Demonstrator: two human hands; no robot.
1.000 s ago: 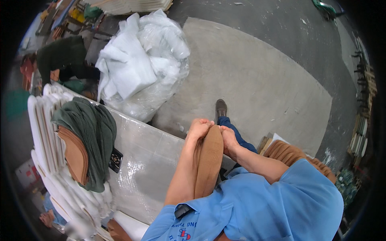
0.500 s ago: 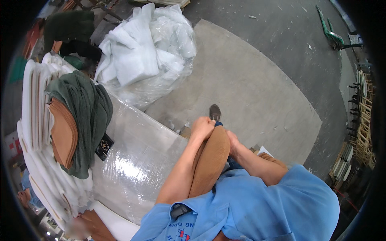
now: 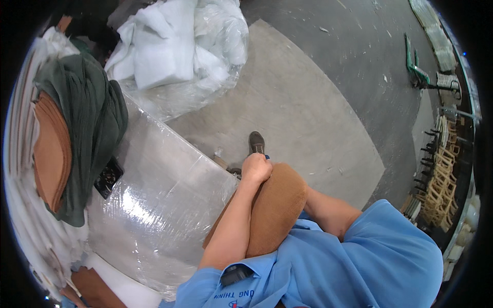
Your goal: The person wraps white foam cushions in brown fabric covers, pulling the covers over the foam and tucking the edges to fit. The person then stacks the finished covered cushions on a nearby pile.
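Observation:
A tan-brown fabric-covered cushion [image 3: 280,210] stands up against my body, its rounded end pointing away from me. My left hand [image 3: 257,168] is closed in a fist at the cushion's far left edge, with the fabric edge apparently in its fingers. That forearm lies along the cushion's left side. My right forearm [image 3: 331,209] reaches in behind the cushion's right side. The cushion hides the right hand and its fingers. Beyond the left fist shows my dark shoe [image 3: 256,142] on the floor.
To my left is a plastic-wrapped table surface [image 3: 154,190]. On it lie a dark phone [image 3: 109,177], green fabric [image 3: 84,118], stacked brown pieces [image 3: 51,154] and white padding. White wadding in a clear bag [image 3: 164,51] lies ahead. Wooden chair frames [image 3: 439,179] stand far right.
The cushion has turned and shows a broader face. My right hand, visible before at its right edge, has gone behind it. My left fist stays at the far edge. The view has shifted.

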